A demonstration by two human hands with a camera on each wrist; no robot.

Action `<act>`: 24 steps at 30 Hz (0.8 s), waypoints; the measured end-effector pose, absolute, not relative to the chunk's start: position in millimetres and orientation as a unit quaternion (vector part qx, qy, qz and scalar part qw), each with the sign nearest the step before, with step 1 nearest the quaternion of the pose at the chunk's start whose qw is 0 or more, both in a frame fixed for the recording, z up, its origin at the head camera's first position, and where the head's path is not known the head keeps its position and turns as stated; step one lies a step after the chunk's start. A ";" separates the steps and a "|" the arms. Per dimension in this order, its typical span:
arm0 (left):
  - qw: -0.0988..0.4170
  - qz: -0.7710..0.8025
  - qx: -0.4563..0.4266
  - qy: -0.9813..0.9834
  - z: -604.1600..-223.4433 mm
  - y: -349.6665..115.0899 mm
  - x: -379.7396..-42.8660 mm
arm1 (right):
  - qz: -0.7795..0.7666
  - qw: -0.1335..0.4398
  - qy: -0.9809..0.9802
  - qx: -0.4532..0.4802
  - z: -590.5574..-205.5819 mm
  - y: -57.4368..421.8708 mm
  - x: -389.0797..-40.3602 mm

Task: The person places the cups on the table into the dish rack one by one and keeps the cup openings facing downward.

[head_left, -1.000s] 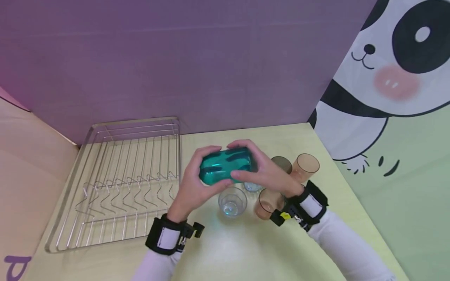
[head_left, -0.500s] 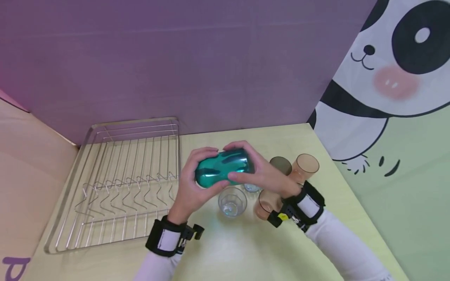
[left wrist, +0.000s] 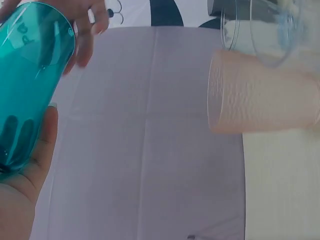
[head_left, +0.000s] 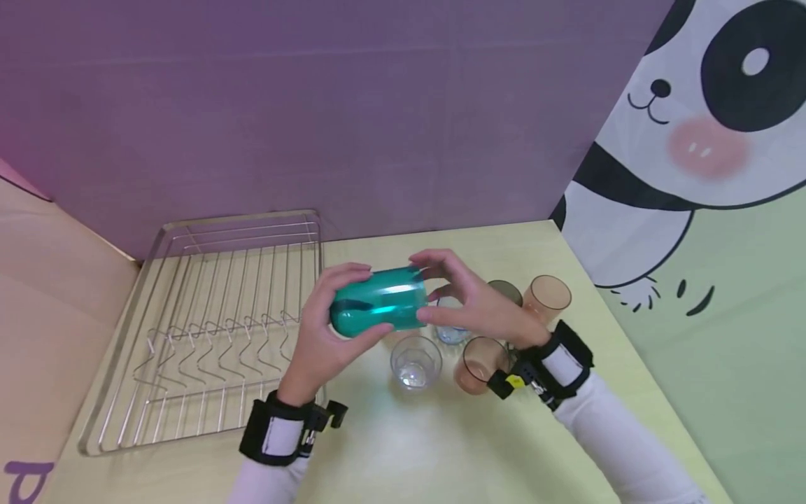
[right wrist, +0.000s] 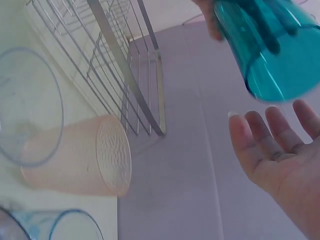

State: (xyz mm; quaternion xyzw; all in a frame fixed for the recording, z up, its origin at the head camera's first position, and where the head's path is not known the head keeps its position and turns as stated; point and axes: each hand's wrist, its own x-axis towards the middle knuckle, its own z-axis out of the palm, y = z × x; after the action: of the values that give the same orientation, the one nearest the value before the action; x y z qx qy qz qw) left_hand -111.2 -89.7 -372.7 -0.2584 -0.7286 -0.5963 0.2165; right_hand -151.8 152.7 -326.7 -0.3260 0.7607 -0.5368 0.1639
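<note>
Above the table, tilted nearly onto its side, is a teal drinking glass (head_left: 380,302). My left hand (head_left: 322,343) grips it round the base end, thumb below and fingers over the top. Just right of the rim is my right hand (head_left: 481,308), fingers spread. In the right wrist view, a small gap separates the right fingers (right wrist: 272,131) from the rim of the teal glass (right wrist: 285,65). Below the hands stand a clear glass (head_left: 415,365), a pale blue glass (head_left: 452,334) and a peach glass (head_left: 476,371).
A wire dish rack (head_left: 217,280) with a row of bent wire dividers takes up the table's left side. To the right are a dark grey glass (head_left: 506,292) and another peach glass (head_left: 546,299). A purple cloth wall (head_left: 352,126) closes off the back.
The teal glass has moved left with my left hand. My right hand, which held its rim end, has come off it and now lies just to the right.
</note>
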 end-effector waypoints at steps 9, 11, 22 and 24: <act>0.226 -0.560 -0.229 -0.764 -369.3 -112.0 -105.0 | -0.527 0.131 0.783 -0.304 -324.6 173.3 -161.4; 0.224 -0.556 -0.218 -0.770 -370.0 -118.1 -103.7 | -0.524 0.124 0.789 -0.296 -325.3 176.2 -163.2; 0.242 -0.538 -0.171 -0.789 -365.7 -155.4 -97.2 | -0.542 0.107 0.794 -0.254 -331.6 192.3 -171.9; 0.246 -0.531 -0.169 -0.793 -365.4 -161.0 -95.6 | -0.549 0.104 0.793 -0.244 -332.5 195.8 -173.1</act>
State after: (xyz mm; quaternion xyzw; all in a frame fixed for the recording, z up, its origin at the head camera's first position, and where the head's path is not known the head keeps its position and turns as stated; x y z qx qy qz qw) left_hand -95.6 -161.0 -365.4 -0.1686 -0.7933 -0.5310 0.2456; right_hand -173.1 195.8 -332.5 -0.2443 0.7927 -0.5487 0.1043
